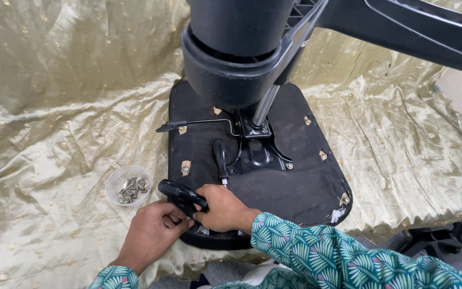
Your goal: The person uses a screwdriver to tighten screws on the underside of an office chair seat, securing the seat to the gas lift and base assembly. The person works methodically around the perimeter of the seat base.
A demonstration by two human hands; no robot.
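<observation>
A gold satin cloth (54, 80) covers the whole work surface in front of you. On it lies an upturned office chair seat (295, 182), black underside up, with its metal mechanism plate (258, 152) bolted at the centre and a gas cylinder (266, 104) rising from it into the black chair base (231, 53) that looms at the top of your view. A black-handled screwdriver (220, 158) rests on the seat just left of the plate. At the seat's near left corner sits the black armrest bracket (180, 195). Your right hand (223, 208) is wrapped around its right end, and your left hand (153, 230) is curled under it from the left, fingers touching it. Just left of the bracket stands a small clear bowl of screws (129, 184).
</observation>
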